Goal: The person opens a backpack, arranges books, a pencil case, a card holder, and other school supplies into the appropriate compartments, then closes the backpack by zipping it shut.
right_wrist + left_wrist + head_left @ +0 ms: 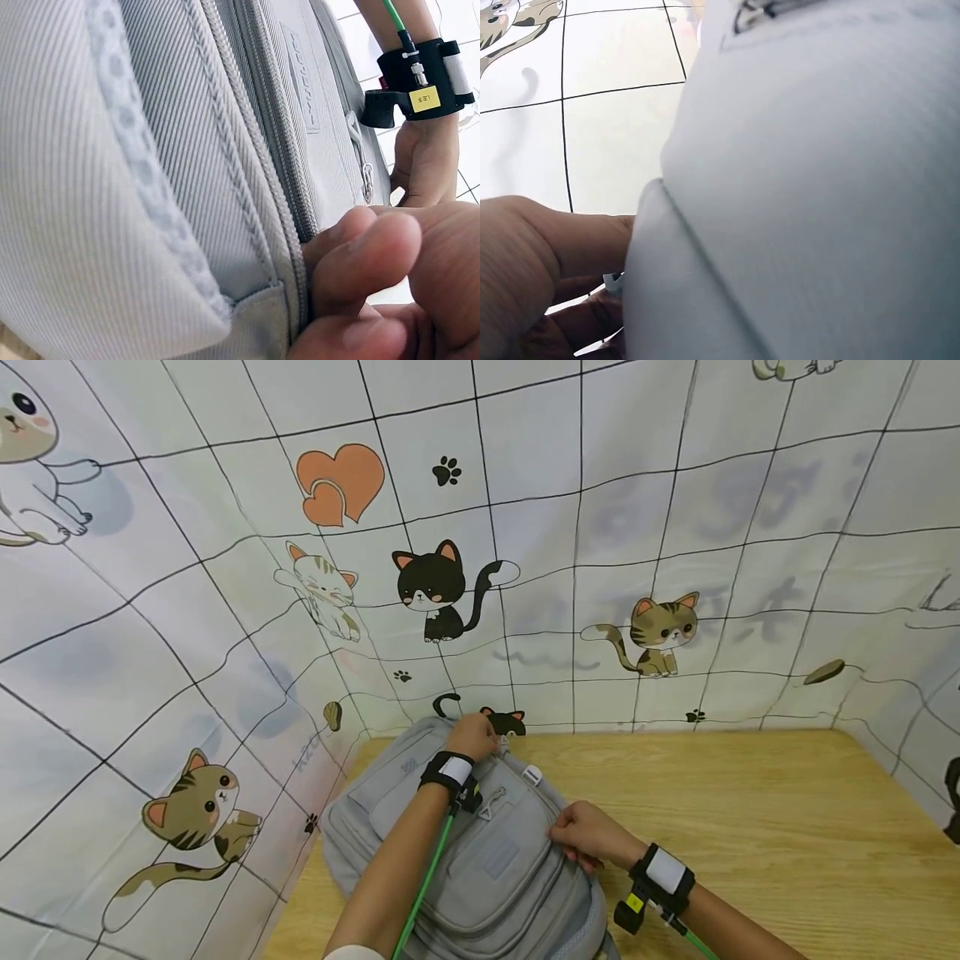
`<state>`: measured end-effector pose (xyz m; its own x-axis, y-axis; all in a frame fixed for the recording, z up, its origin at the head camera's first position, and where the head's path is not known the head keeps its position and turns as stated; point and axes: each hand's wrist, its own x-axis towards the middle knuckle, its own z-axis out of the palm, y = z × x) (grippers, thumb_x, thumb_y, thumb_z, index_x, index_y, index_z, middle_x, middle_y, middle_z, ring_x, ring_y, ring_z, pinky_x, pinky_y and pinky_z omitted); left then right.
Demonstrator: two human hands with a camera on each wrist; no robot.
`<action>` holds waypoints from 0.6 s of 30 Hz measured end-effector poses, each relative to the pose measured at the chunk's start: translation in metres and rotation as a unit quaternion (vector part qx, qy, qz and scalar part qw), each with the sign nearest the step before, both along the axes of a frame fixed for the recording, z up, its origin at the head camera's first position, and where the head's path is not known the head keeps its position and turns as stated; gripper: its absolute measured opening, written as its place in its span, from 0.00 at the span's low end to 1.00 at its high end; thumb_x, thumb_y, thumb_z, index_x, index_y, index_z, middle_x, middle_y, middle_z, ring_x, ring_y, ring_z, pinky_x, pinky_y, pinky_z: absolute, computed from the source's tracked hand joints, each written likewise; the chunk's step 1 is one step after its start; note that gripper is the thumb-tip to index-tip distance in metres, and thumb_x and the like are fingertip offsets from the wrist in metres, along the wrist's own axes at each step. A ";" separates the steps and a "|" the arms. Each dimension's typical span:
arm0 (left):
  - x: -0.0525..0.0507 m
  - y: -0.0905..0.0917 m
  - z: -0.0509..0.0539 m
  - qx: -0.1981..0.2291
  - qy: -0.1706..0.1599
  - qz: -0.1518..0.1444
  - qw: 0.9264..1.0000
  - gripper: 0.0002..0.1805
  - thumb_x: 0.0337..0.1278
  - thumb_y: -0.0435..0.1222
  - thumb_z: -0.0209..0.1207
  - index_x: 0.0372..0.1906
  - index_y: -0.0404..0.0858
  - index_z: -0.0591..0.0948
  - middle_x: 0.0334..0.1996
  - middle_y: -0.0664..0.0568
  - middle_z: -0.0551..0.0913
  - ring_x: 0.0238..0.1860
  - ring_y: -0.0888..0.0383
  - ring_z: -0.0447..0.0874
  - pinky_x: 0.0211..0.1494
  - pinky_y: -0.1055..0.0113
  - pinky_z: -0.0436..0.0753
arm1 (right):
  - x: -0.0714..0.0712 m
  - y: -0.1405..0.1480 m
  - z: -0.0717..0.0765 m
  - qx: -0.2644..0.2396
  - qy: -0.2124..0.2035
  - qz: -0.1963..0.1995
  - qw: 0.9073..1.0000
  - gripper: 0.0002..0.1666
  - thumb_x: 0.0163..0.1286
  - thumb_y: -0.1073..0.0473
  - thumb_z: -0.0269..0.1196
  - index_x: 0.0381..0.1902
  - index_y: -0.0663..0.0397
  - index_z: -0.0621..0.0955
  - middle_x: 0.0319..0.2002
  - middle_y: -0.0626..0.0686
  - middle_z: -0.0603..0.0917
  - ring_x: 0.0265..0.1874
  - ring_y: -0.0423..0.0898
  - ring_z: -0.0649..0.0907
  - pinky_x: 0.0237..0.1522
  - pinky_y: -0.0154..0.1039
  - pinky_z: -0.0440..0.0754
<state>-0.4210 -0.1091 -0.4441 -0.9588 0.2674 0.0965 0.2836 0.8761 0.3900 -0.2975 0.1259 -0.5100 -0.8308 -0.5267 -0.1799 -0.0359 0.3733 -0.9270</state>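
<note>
A grey backpack (480, 852) lies on the wooden table with its front pocket facing up. My left hand (474, 737) grips its far edge; in the left wrist view the thumb (592, 244) meets the grey fabric (817, 195), and the fingertips are hidden behind it. On the right side, my right hand (592, 833) pinches the pack's edge beside the front pocket. Close up, its curled fingers (367, 255) are at the zipper (262, 142); no zipper pull shows between them. A metal clip (491, 803) lies on the front pocket.
The wooden table (720, 793) extends to the right of the backpack. A white grid-lined sheet (540, 552) with cartoon cats hangs behind and at both sides. Each wrist wears a black strap with a camera and green cable. A dark object (952, 793) shows at the right edge.
</note>
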 end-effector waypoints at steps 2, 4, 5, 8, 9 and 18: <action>0.000 -0.001 0.000 -0.006 0.009 -0.007 1.000 0.06 0.59 0.26 0.70 0.27 0.33 0.92 0.29 0.44 0.92 0.18 0.61 0.68 0.23 0.70 0.66 | 0.000 -0.001 0.001 0.002 0.004 -0.001 1.000 0.21 0.81 0.59 0.59 0.24 0.60 0.79 0.14 0.46 0.76 0.05 0.34 0.69 0.11 0.31 0.64; 0.000 -0.003 0.001 -0.006 0.012 -0.019 1.000 0.04 0.62 0.28 0.70 0.33 0.33 0.92 0.34 0.44 0.92 0.23 0.60 0.76 0.27 0.70 0.72 | 0.002 0.001 0.001 0.002 0.011 0.001 1.000 0.21 0.81 0.58 0.59 0.25 0.62 0.80 0.14 0.46 0.77 0.05 0.34 0.70 0.11 0.31 0.64; 0.001 -0.004 0.003 0.000 0.005 -0.028 1.000 0.05 0.65 0.30 0.69 0.36 0.31 0.91 0.35 0.41 0.92 0.25 0.55 0.79 0.29 0.67 0.74 | 0.003 0.002 0.001 0.002 0.020 0.003 1.000 0.21 0.82 0.57 0.60 0.27 0.62 0.81 0.15 0.46 0.78 0.06 0.34 0.70 0.11 0.31 0.65; 0.009 -0.018 0.021 0.028 -0.012 -0.049 0.998 0.15 0.73 0.38 0.65 0.52 0.30 0.87 0.48 0.36 0.89 0.43 0.46 0.88 0.44 0.58 0.85 | 0.010 0.012 0.003 0.008 0.053 -0.016 0.998 0.16 0.81 0.54 0.62 0.37 0.62 0.83 0.21 0.50 0.82 0.09 0.38 0.74 0.12 0.34 0.68; 0.013 -0.028 0.030 0.032 -0.020 -0.055 0.998 0.19 0.76 0.41 0.63 0.58 0.30 0.85 0.52 0.34 0.88 0.49 0.42 0.88 0.51 0.54 0.86 | 0.013 0.017 0.004 0.018 0.071 -0.031 0.997 0.15 0.81 0.53 0.63 0.41 0.61 0.83 0.24 0.51 0.84 0.12 0.39 0.76 0.14 0.35 0.69; 0.066 -0.177 0.040 0.024 -0.160 -0.022 0.987 0.50 0.75 0.62 0.54 0.85 0.33 0.55 0.81 0.25 0.58 0.80 0.24 0.57 0.75 0.25 0.65 | 0.019 0.044 -0.010 0.063 0.069 -0.100 0.991 0.36 0.81 0.47 0.63 0.68 0.74 0.72 0.51 0.62 0.83 0.38 0.48 0.84 0.36 0.43 0.82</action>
<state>-0.3546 -0.2864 -0.4041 -0.9294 0.3124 -0.1963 0.1767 0.8438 0.5067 -0.2781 0.1698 -0.5203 -0.9376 -0.3294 -0.1111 -0.0726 0.4981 -0.8640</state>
